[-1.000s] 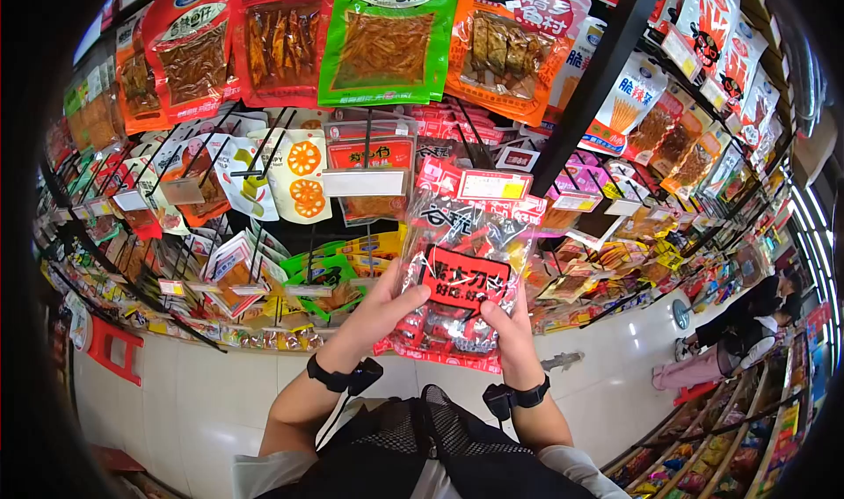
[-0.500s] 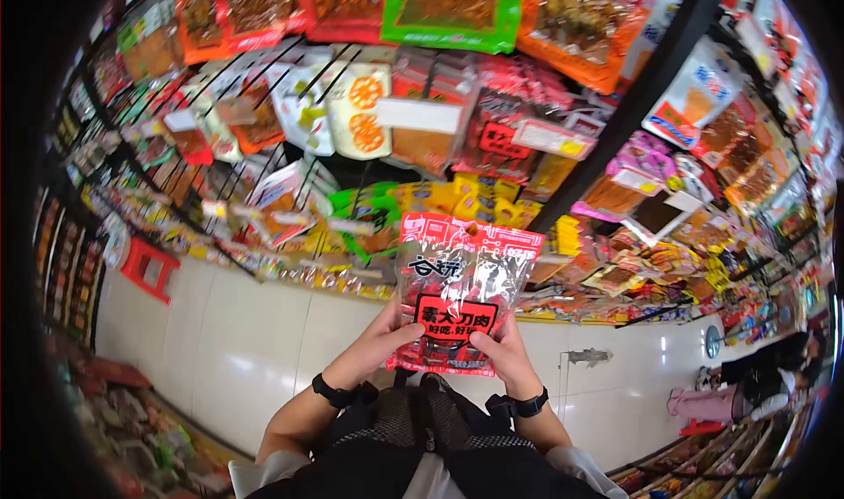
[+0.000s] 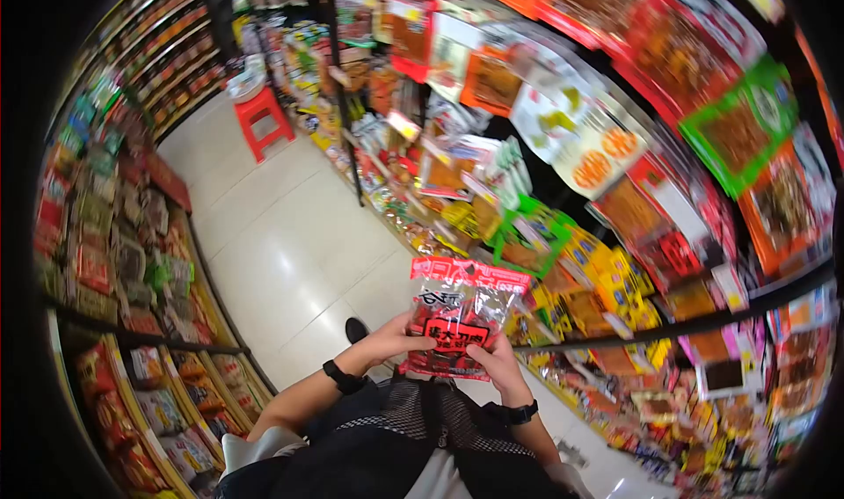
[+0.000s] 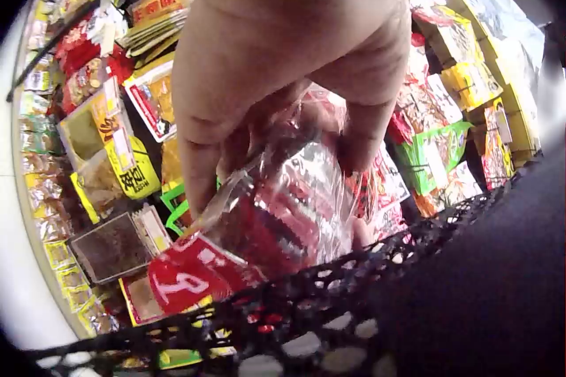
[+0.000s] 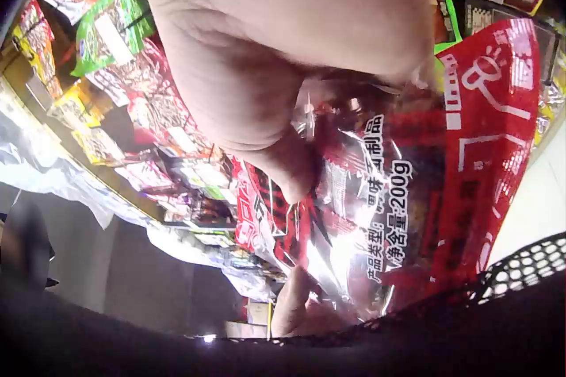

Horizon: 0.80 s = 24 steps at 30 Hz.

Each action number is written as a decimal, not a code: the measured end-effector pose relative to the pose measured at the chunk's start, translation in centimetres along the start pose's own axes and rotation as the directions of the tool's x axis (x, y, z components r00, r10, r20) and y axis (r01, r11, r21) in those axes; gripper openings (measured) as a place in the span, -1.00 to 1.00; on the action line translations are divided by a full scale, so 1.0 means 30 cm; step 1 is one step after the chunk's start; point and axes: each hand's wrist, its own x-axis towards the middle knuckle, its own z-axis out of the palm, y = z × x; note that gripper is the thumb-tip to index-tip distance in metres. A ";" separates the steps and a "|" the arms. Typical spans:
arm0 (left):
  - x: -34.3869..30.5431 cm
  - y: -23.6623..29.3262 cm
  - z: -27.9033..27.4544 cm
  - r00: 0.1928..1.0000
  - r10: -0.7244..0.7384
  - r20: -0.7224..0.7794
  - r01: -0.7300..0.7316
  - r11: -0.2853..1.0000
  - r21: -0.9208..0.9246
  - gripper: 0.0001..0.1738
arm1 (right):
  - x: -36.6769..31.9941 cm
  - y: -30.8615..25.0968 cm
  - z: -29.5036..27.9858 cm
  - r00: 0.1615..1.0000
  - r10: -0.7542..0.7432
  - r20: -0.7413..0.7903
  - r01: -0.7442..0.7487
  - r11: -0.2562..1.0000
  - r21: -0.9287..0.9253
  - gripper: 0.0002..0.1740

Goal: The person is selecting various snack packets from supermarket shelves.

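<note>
A red and clear plastic snack bag (image 3: 462, 310) with a red label is held upright in front of the body. My left hand (image 3: 391, 341) grips its left side, thumb across the front. On the opposite side my right hand (image 3: 499, 363) grips the edge, its thumb also on the front. In the left wrist view the fingers of the left hand (image 4: 292, 50) curl round the crinkled bag (image 4: 283, 209). The right wrist view shows the bag's printed face (image 5: 389, 200) beneath the right hand (image 5: 292, 50), with the thumb pressed on the plastic.
Racks of hanging snack packets (image 3: 536, 86) run along the right. Lower shelves with bagged goods (image 3: 132, 270) line the left. A tiled aisle floor (image 3: 290, 226) lies between them, with a red stool (image 3: 262, 121) at its far end. A dark rail (image 3: 668, 330) crosses at right.
The view has swung left, bringing the aisle and left shelves in. Both hands have drawn the bag back from the rack and lower, toward the body, keeping their grip.
</note>
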 end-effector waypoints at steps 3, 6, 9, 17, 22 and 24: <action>-0.019 0.038 -0.150 0.994 0.112 0.016 -0.111 0.993 -0.031 -0.34 | 0.143 0.007 0.100 0.999 -0.018 0.032 0.020 0.999 -0.047 -0.35; -0.072 0.089 -0.326 0.980 0.172 -0.097 -0.181 0.980 -0.085 -0.39 | 0.325 0.015 0.247 0.996 0.009 0.090 -0.004 0.999 -0.051 -0.36; -0.159 0.107 -0.530 0.963 0.172 -0.208 -0.203 0.969 -0.138 -0.45 | 0.533 0.020 0.408 0.963 0.156 0.221 -0.129 0.982 -0.135 -0.40; -0.404 0.251 -1.051 0.911 0.118 -0.396 -0.176 0.978 -0.113 -0.53 | 1.036 0.121 0.861 0.839 0.282 0.466 -0.154 0.943 -0.294 -0.30; -0.490 0.299 -1.254 0.850 0.135 -0.509 -0.207 0.974 -0.089 -0.50 | 1.271 0.136 1.070 0.736 0.407 0.541 -0.229 0.901 -0.368 -0.27; -0.509 0.311 -1.314 0.811 0.108 -0.576 -0.199 0.975 -0.097 -0.52 | 1.372 0.166 1.140 0.712 0.390 0.584 -0.199 0.909 -0.365 -0.30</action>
